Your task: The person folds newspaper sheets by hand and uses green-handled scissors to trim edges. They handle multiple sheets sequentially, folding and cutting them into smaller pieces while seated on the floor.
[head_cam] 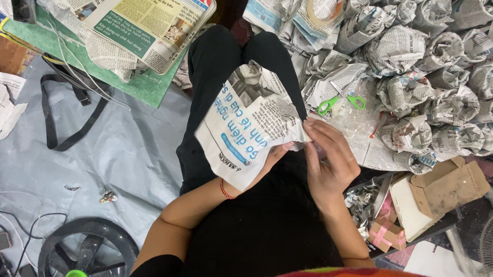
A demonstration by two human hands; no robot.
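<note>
Head view. Centre of frame: a newspaper sheet point(252, 125) lies across the lap, light, limp and easily torn; best taken at an edge or fold. Right hand point(329, 158) pinches the sheet's right edge, fingers closed on it. Left hand point(276, 156) lies under the sheet, mostly hidden; it appears to grip from below. Upper right: wrapped paper bundles point(424, 68) and green scissors point(342, 101). Upper left: a newspaper stack point(147, 20).
</note>
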